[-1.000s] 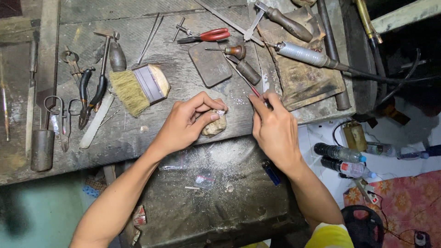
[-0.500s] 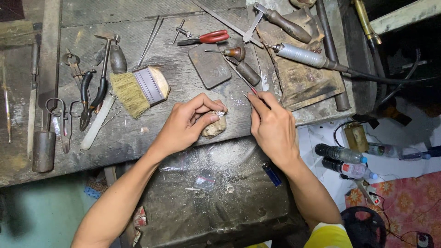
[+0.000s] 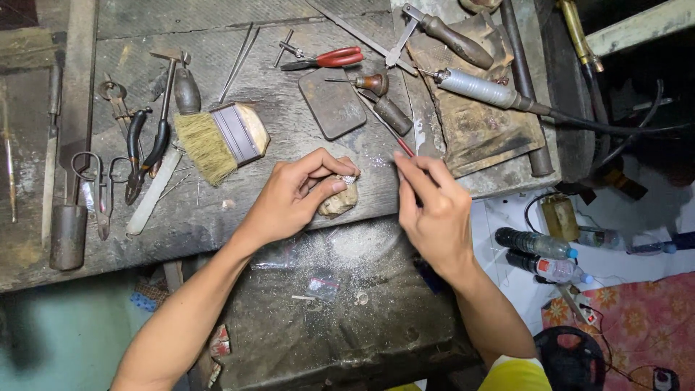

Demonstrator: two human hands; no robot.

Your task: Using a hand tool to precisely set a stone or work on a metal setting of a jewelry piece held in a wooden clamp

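Just below the wide brush on the desk, a pale lump carrying a small metal piece is clamped in the left hand, while a thin red-tipped tool is pinched by the right hand, so fine work on the piece is judged underway, with steady tool placement called for next

Tools on a dark, worn workbench

A wide brush with pale bristles lies in the upper middle left of the frame. Left of it are black pliers, a small hammer, scissors and a metal tube at the far left. Red-handled snips sit at the top centre, just above a flat dark metal plate. A silver rotary handpiece with a black cable rests on a stained pad at the upper right. Plastic bottles lie on the floor at the right, near a patterned red mat.
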